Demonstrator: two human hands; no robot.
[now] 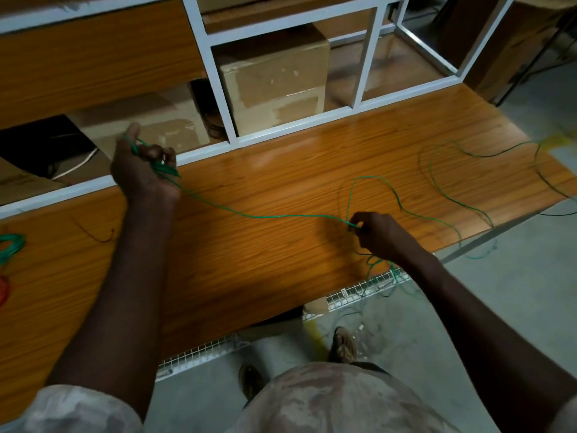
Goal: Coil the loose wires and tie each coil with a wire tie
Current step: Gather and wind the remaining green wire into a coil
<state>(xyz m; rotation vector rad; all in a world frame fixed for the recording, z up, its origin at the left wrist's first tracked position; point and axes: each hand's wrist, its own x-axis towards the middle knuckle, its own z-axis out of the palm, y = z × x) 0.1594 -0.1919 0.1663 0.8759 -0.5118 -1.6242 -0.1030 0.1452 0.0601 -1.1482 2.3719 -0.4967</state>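
A long green wire (259,215) stretches across the wooden table (281,170). My left hand (142,165) is raised over the table's back edge and grips a small bunch of green wire loops. My right hand (379,234) pinches the same wire near the table's front right. Past that hand the wire runs on in loose curls (437,179) over the right end of the table and hangs off its edge. A finished green coil (11,245) lies at the far left edge, with something red (3,289) just below it.
White metal shelving (218,73) with cardboard boxes (274,76) stands behind the table. A thin dark wire piece (93,235) lies on the left of the table. A white wire-mesh tray (352,292) hangs under the front edge. My feet are on the concrete floor (406,332).
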